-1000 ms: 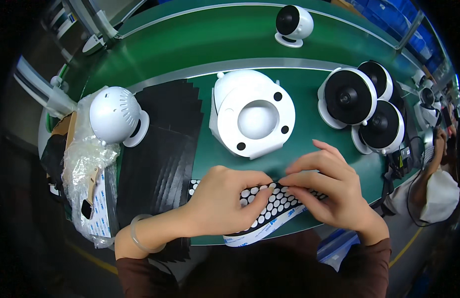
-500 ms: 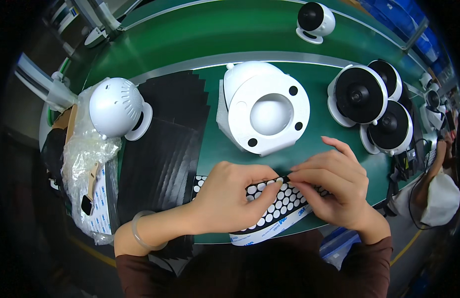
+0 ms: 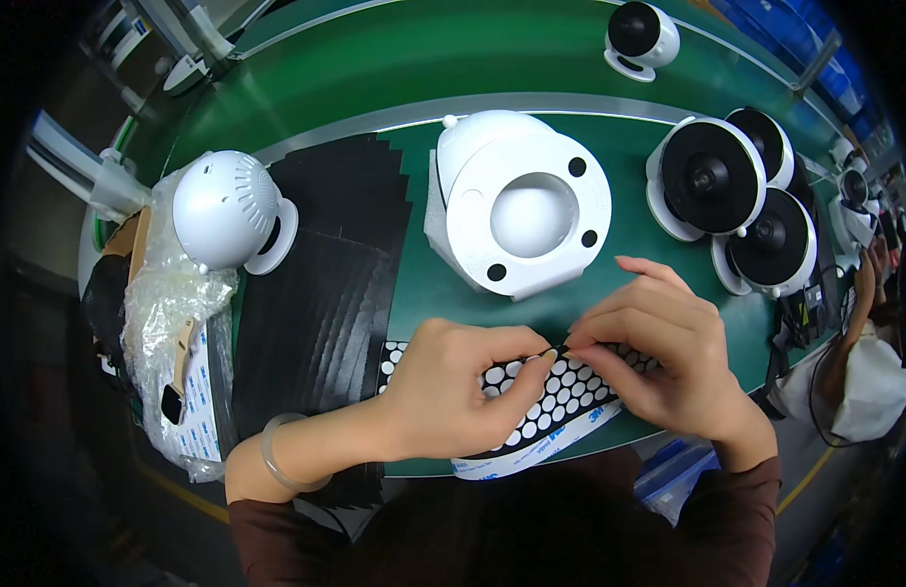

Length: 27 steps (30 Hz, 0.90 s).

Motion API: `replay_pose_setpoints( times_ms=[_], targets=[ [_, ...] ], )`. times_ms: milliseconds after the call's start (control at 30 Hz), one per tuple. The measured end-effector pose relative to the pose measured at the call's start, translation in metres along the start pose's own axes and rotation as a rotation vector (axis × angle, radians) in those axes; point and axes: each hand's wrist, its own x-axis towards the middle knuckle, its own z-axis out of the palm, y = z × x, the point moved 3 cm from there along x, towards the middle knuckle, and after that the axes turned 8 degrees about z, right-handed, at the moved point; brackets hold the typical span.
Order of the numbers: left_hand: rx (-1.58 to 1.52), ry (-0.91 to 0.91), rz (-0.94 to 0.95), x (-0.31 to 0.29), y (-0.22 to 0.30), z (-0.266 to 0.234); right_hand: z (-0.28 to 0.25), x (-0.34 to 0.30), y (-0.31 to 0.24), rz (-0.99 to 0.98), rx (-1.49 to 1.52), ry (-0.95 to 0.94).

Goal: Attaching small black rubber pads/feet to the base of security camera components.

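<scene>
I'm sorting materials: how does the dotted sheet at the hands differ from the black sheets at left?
The dotted sheet carries white discs; the black sheets show none. The left hand and right hand are at the dotted sheet's edge; the black sheets lie unheld. Both have black surfaces.

Left fingers [image 3: 516, 390] pinch dotted sheet [image 3: 565, 393]; right fingers [image 3: 637, 331] at edge; white device [image 3: 533, 216] beyond.

The head-worn fisheye camera looks down from the near edge of the green workbench [image 3: 453, 305], close above the left hand [image 3: 455, 383] and right hand [image 3: 668, 352]. It faces across the bench.
</scene>
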Motion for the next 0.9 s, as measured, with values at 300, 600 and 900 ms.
replay_pose_setpoints(
  times_ms=[300,600,900],
  targets=[
    [0.023,-0.025,-0.173,0.005,-0.010,-0.008,-0.015,0.019,-0.014,-0.043,-0.047,-0.086],
    [0.119,-0.104,-0.183,0.004,-0.018,-0.003,0.005,0.080,-0.016,-0.106,0.048,0.135],
    [0.101,-0.049,-0.097,0.005,-0.024,-0.004,0.007,0.082,-0.016,-0.008,0.084,0.097]
  ],
)
